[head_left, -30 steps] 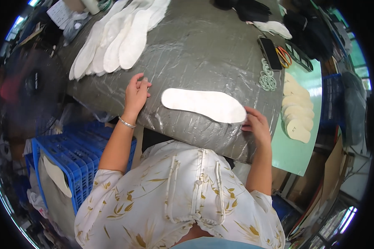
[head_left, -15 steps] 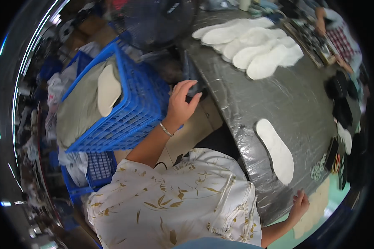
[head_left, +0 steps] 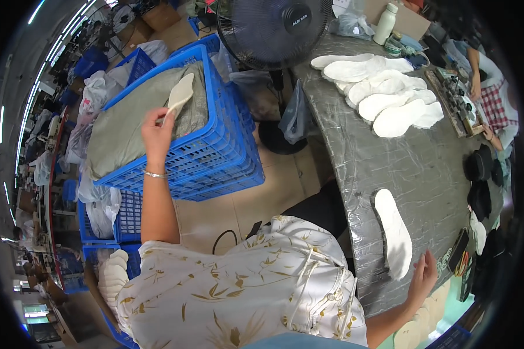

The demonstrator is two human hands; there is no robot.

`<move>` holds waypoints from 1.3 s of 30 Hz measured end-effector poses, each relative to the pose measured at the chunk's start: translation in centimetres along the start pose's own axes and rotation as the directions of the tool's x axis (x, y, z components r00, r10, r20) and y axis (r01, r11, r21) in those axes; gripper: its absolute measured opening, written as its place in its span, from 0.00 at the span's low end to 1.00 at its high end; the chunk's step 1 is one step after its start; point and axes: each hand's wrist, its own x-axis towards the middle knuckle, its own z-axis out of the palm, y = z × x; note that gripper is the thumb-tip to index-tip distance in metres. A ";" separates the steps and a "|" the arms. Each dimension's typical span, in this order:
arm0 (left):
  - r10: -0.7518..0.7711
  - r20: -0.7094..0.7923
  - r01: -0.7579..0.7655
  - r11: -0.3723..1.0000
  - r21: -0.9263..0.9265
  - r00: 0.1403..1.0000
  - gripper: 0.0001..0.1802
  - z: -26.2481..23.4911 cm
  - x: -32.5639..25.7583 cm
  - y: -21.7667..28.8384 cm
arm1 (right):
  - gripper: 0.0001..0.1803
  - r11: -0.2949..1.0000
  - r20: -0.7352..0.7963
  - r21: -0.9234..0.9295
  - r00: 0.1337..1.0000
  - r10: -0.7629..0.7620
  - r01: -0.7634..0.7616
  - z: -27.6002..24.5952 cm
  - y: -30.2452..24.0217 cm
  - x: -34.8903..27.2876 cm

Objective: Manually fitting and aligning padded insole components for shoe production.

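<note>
My left hand [head_left: 157, 134] is closed on the near end of a cream insole [head_left: 181, 93], gripping its edge between thumb and fingers. That insole is tilted up over the grey-green cloth [head_left: 119, 136] filling a blue plastic crate [head_left: 230, 125]. Over the table's near right part, my right hand [head_left: 423, 282] holds nothing, its fingers loosely curled and a little apart. Beside it a single white fluffy insole [head_left: 393, 232] lies flat on the table. Farther off, several white insoles [head_left: 390, 119] overlap in a fanned pile.
A dark plastic-covered table [head_left: 355, 174] spans the right side. A black fan [head_left: 273, 35] stands between crate and table. A pale bottle [head_left: 385, 24] is at the table's far end. Another person [head_left: 498, 110] works at the far right. Cream insoles [head_left: 113, 276] are stacked at lower left.
My left hand has moved left from beside the crate to the insole on the cloth and taken hold of it, lifting its end. The view has shifted.
</note>
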 end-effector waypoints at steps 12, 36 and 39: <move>0.247 0.057 -0.245 0.969 -0.033 0.967 0.19 3.7 -5.5 5.0 | 0.21 0.417 0.367 0.284 0.304 -0.879 0.863 23.3 -28.2 0.5; 0.456 0.168 -0.460 0.888 -0.015 0.874 0.14 -0.6 -4.4 -1.0 | 0.09 0.209 0.324 0.357 0.089 -0.942 0.910 40.9 -38.5 -0.4; 0.461 0.182 -0.466 0.885 -0.017 0.869 0.14 -1.0 -4.0 -1.0 | 0.07 0.467 0.269 0.429 0.384 -0.883 0.774 41.8 -40.6 0.0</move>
